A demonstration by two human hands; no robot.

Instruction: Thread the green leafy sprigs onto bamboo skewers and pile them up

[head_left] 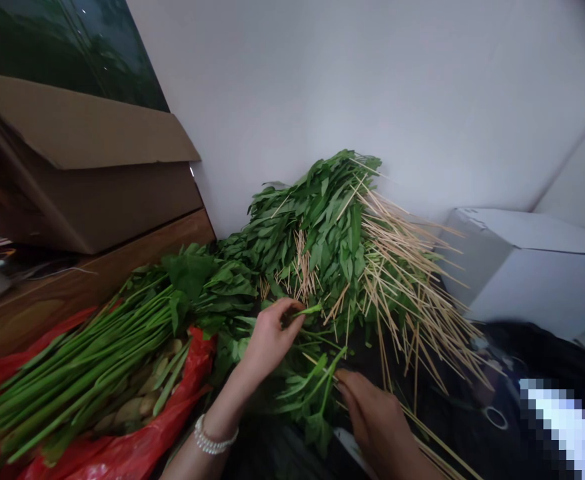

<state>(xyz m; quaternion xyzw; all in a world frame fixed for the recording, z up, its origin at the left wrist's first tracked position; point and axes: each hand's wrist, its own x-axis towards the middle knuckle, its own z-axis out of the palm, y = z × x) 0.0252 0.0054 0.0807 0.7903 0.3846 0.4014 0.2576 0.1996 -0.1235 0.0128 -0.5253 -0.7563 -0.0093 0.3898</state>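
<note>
My left hand is above the dark work surface, thumb and fingers pinched on a green leaf. Lower and to the right, my right hand is closed on a thin wooden skewer whose tip points up and left. Leafy green sprigs hang at that skewer, partly hidden by my right fingers. Beyond both hands rises a heap of skewered leafy greens, with bare wooden skewer ends fanning out to the right.
At left, long green stems lie over a red plastic bag. An open cardboard box stands behind them on a wooden ledge. A white box is at right, beside black plastic. A white wall closes the back.
</note>
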